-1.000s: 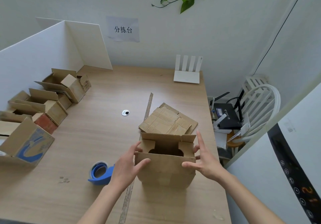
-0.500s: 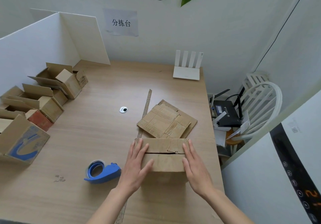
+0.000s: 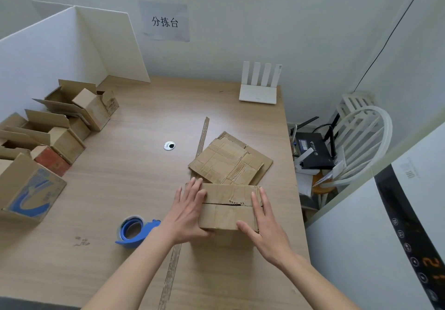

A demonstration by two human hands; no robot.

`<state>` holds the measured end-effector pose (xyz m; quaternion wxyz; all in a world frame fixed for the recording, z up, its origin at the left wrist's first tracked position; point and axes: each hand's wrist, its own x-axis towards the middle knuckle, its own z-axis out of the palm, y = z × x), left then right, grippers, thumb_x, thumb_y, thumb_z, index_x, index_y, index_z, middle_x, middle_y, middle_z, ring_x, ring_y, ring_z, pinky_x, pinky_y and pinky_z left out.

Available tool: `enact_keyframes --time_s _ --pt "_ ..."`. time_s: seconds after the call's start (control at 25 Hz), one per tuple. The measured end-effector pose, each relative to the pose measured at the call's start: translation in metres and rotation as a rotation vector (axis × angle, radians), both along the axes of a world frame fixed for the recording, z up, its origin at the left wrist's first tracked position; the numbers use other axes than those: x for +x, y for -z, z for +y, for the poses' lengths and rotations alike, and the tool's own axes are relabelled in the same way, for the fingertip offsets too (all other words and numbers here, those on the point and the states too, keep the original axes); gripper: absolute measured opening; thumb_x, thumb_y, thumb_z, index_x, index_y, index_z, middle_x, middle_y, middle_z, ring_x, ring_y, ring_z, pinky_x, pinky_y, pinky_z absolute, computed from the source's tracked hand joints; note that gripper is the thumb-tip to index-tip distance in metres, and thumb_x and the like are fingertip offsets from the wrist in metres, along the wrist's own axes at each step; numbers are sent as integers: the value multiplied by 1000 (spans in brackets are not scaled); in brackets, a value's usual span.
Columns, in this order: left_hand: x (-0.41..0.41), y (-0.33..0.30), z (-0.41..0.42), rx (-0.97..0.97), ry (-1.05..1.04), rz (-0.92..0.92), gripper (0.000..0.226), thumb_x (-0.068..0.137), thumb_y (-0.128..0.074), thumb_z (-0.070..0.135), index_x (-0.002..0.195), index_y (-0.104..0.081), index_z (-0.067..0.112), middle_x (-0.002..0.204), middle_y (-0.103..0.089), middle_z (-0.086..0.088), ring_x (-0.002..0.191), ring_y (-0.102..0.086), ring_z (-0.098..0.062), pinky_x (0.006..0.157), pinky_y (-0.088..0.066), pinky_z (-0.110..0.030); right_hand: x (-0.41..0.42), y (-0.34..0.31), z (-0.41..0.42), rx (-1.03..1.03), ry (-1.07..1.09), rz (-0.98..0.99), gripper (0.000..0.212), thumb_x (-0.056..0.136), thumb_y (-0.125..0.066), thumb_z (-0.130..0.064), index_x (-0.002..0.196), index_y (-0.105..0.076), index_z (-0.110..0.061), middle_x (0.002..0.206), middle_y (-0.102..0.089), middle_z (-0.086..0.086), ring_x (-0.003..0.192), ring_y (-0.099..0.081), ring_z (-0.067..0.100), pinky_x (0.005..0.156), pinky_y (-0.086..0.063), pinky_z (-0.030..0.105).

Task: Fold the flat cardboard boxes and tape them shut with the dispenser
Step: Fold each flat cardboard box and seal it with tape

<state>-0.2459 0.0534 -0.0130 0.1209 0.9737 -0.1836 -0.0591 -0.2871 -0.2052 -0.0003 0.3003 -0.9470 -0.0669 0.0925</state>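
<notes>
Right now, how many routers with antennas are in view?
2: a white router at the table's far edge by the wall, and a black router on the white chair right of the table.

left hand (image 3: 186, 216): we see it bare, no glove, no ring on the fingers that show.
right hand (image 3: 266, 231): bare as well, no ring or glove that we can make out.
forearms: both bare up to the frame's lower edge; we find no sleeve, cuff, watch or band.
nails: short and plain where we can see them.
</notes>
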Motion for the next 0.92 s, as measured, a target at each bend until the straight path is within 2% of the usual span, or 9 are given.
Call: enact_keyframes --time_s 0.08,0.16,0.28,0.44,0.56,0.64,0.72,0.84,0.92 --pt "-1 -2 0 16 29 8 117 63 -60 83 156 -12 32 166 2 -8 154 9 -28 121 -22 -52 1 -2 -3 -23 -18 14 97 90 -39 -77 161 11 -34 157 37 -27 155 -6 9 109 -44 39" --pt "-5 -3 2 10 57 3 111 67 -58 84 159 -8 44 163 -3 -10 151 3 -29 117 -31 -50 -1 -5 -6 -50 -40 28 99 88 -37 -80 161 11 -33 158 35 -26 155 -6 11 109 -45 40" --pt "-10 -5 13 12 87 107 105 67 -56 87 155 -7 55 163 -4 -8 151 6 -24 120 -26 -44 -5 -8 -6 -96 -72 38 100 87 -39 -83 162 3 -32 163 26 -21 155 -5 12 115 -38 44" --pt "-16 2 15 88 43 133 107 67 -55 88 155 -3 56 161 -6 -11 150 1 -25 115 -32 -42 2 -4 0 -72 -88 71 96 87 -43 -81 162 -3 -35 165 22 -20 155 -4 12 114 -40 46" --pt "-5 8 13 166 64 64 111 64 -54 88 156 -3 52 158 -11 -15 148 -8 -31 111 -36 -43 5 12 -3 -110 -128 127 99 89 -43 -77 162 6 -32 163 27 -22 156 -3 12 116 -39 46" --pt "-14 21 11 174 91 65 111 65 -51 87 156 1 50 160 -5 -17 151 -3 -34 117 -29 -46 -7 26 -3 -104 -160 180 100 91 -45 -74 160 13 -32 158 36 -25 156 1 12 119 -34 46" --pt "-33 38 11 138 59 83 109 70 -46 89 155 10 51 165 10 -14 153 13 -33 123 -18 -51 -20 40 -2 -95 -184 180 99 93 -46 -71 159 16 -34 155 40 -26 156 5 11 123 -27 43" --pt "-38 49 14 92 13 87 108 72 -47 90 153 14 53 165 25 -8 151 26 -28 125 -11 -53 -16 52 0 -86 -177 120 91 96 -40 -70 160 15 -36 158 36 -24 154 14 7 127 -12 39" --pt "-34 49 14 89 18 104 109 72 -48 90 152 16 53 162 32 -3 149 31 -25 125 -8 -52 -7 54 4 -64 -140 105 78 102 -32 -64 160 11 -36 161 31 -23 151 21 2 128 -5 40"
